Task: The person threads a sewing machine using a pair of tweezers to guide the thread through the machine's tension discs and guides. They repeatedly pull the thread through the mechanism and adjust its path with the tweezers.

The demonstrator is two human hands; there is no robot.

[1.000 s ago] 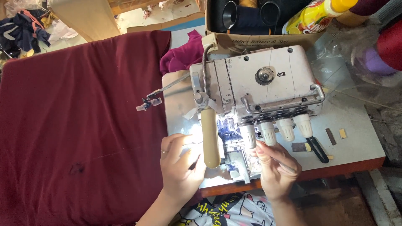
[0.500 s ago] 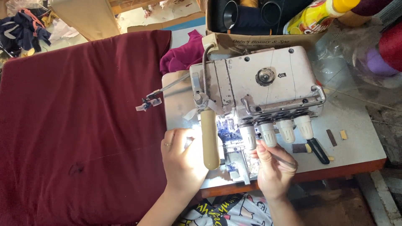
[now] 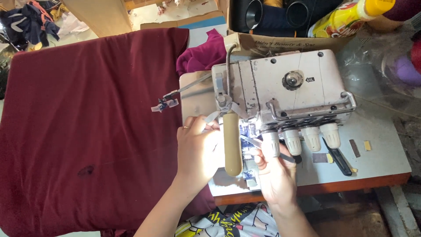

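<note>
Right hand (image 3: 275, 175) pinches tweezers (image 3: 263, 147), tips just beyond its fingertips toward the overlock machine (image 3: 289, 87)'s lit needle area; steady them. Left hand (image 3: 199, 151), fingers curled, steadies alongside.

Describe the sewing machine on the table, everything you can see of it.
The sewing machine is a boxy, worn off-white metal body on a pale table. It has a round glass cap on top, four white knobs along the front, a flexible lamp neck and a beige lamp head. The left hand and right hand, holding tweezers, work at its front.

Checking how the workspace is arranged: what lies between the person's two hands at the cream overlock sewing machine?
In the head view, the beige cylindrical lamp head hangs between the left hand and right hand.
</note>
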